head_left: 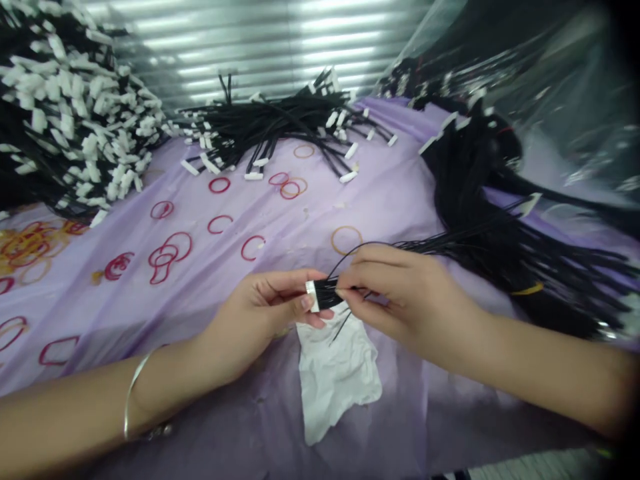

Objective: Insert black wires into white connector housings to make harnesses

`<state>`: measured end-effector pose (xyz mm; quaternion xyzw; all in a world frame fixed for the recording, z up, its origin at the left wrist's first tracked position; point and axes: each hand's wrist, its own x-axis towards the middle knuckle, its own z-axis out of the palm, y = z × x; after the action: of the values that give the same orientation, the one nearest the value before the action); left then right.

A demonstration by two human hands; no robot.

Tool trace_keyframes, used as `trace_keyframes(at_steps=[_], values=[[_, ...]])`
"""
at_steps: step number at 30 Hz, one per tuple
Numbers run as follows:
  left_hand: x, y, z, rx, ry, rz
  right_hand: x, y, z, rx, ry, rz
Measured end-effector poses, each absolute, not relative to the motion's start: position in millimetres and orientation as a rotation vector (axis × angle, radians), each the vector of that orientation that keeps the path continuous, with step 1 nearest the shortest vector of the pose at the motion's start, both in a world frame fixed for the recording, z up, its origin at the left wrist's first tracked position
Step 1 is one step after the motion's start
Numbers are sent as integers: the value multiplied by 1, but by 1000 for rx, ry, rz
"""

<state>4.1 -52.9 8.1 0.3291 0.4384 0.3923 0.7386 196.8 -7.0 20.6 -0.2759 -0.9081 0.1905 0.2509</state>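
Observation:
My left hand [260, 313] pinches a small white plastic connector [313, 296] between thumb and fingers. Black wires [326, 294] run from the connector into my right hand [395, 297], whose fingertips grip them close to it. Thin strands of the same wires trail away to the right, toward a large black wire bundle [505, 267]. A crumpled white paper or tissue [337, 380] lies on the lilac plastic sheet [320, 227], just below both hands. The hands hide its upper edge.
A heap of wires with white connectors [65, 113] rises at the left, and another bundle [270, 127] lies at the back. Red and orange rubber bands [30, 247] are scattered over the sheet. Clear plastic [545, 80] hangs at the upper right, before a ribbed metal wall [250, 47].

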Motion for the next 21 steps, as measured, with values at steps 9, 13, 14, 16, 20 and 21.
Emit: trace_keyframes(at_steps=[9, 13, 14, 16, 20, 21], values=[[10, -57, 7, 730, 1058, 1039, 245, 23, 94, -660, -2707, 410], [9, -58, 7, 789, 1007, 1110, 244, 53, 74, -791, -2935, 474], [9, -58, 8, 802, 999, 1131, 242, 58, 68, -830, -2972, 563], [9, -59, 8, 828, 997, 1161, 239, 63, 62, -923, -2972, 655], [7, -62, 9, 936, 1102, 1111, 238, 64, 62, -997, -2898, 689], [6, -63, 9, 991, 1129, 1084, 239, 64, 63, -995, -2879, 718]])
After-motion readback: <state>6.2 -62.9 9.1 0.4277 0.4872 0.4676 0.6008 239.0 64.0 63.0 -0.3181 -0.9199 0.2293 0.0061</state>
